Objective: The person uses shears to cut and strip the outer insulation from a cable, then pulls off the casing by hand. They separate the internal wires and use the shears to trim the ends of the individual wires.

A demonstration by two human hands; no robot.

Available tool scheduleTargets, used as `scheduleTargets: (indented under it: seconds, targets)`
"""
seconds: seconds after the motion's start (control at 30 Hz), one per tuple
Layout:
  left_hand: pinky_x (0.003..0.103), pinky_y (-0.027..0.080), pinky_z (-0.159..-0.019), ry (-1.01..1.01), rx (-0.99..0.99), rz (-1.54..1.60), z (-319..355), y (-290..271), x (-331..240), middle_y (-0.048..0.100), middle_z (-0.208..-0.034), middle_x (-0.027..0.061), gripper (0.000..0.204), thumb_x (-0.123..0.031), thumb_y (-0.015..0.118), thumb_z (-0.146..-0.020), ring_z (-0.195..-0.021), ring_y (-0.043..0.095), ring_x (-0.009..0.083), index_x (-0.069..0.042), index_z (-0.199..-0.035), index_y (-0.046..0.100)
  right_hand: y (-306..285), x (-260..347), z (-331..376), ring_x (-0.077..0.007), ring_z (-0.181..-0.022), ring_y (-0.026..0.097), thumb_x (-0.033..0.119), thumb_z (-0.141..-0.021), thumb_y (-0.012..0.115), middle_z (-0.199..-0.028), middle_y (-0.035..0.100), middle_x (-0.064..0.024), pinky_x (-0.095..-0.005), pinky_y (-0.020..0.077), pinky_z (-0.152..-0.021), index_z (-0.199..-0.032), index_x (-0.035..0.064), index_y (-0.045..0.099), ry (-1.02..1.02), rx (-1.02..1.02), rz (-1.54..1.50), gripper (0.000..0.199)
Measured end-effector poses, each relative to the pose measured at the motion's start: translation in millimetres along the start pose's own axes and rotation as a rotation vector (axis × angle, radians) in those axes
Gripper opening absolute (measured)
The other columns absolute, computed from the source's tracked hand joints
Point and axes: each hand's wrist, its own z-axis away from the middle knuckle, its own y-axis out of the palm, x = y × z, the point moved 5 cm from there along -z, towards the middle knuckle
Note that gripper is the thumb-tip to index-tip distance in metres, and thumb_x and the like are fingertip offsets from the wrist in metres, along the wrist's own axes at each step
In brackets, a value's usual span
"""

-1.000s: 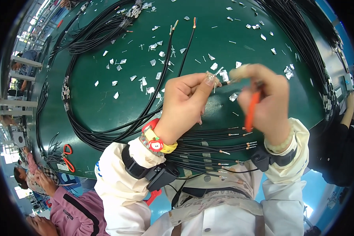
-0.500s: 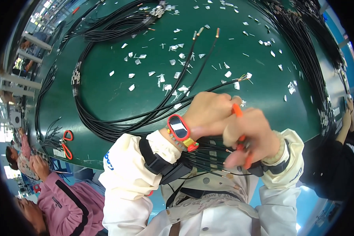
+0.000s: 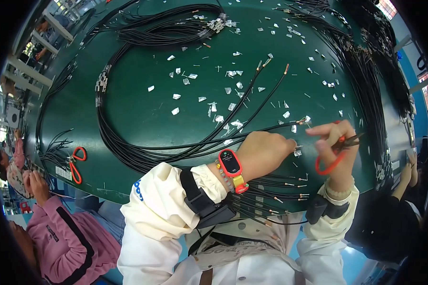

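My left hand (image 3: 265, 151) is closed in a pinch on a black cable, whose stripped end and foil just show past the fingertips. The rest of that cable is hidden under the hand. To its right, my right hand (image 3: 338, 149) holds red-handled scissors (image 3: 329, 166), blades pointing right, away from the cable; thumb and index finger are free of them and reach toward the left hand. Beyond my left hand lie several black cables (image 3: 254, 97) with stripped, coloured wire ends. More cable ends (image 3: 287, 197) fan out between my forearms at the table's near edge.
Scraps of silver foil (image 3: 176, 96) litter the green table (image 3: 142, 61). A looped cable bundle (image 3: 166, 28) lies at the far left, another cable bundle (image 3: 361, 85) at the right. Another pair of red-handled scissors (image 3: 76, 166) rests near a person in pink (image 3: 71, 237). Someone in black (image 3: 385, 213) works at right.
My right hand has moved away from my left hand, up and to the right, with the scissors. My left hand has shifted slightly right and down in the picture. The view has shifted too.
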Motion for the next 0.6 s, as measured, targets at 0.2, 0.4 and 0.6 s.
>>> scheduleTargets:
  seconds: [0.2, 0.4, 0.6]
  targets:
    - [0.036, 0.046, -0.048, -0.030, -0.021, 0.020, 0.7, -4.3, 2.9, 0.057, -0.060, 0.0096, 0.011, -0.007, 0.053, -0.071, -0.057, 0.059, 0.0281, -0.006, -0.081, 0.058, 4.1, -9.5, 0.2, -0.0133, -0.057, 0.042, 0.000, -0.057, 0.074, -0.080, 0.064, -0.0101, -0.0255, 0.0372, -0.055, -0.062, 0.0092, 0.034, -0.279, 0.357, 0.295, 0.041]
    - [0.034, 0.043, -0.043, -0.012, -0.057, -0.013, 1.1, -3.9, 3.4, 0.058, -0.061, 0.0047, 0.011, -0.018, 0.052, -0.081, -0.053, 0.057, 0.0256, -0.008, -0.081, 0.057, 3.8, -16.0, 2.0, -0.0221, -0.062, 0.053, -0.004, -0.056, 0.070, -0.074, 0.063, -0.0052, -0.0303, 0.0412, -0.053, -0.061, 0.0081, 0.036, -0.551, 0.299, 0.589, 0.036]
    - [0.036, 0.043, -0.045, -0.054, -0.024, 0.045, 0.5, -4.1, 5.0, 0.058, -0.062, 0.0069, 0.013, -0.018, 0.052, -0.082, -0.054, 0.057, 0.0272, -0.007, -0.081, 0.057, 9.9, -12.4, 4.6, -0.0219, -0.067, 0.054, -0.002, -0.054, 0.067, -0.073, 0.061, -0.0046, -0.0305, 0.0417, -0.055, -0.062, 0.0082, 0.038, -0.679, 0.345, 0.700, 0.032]
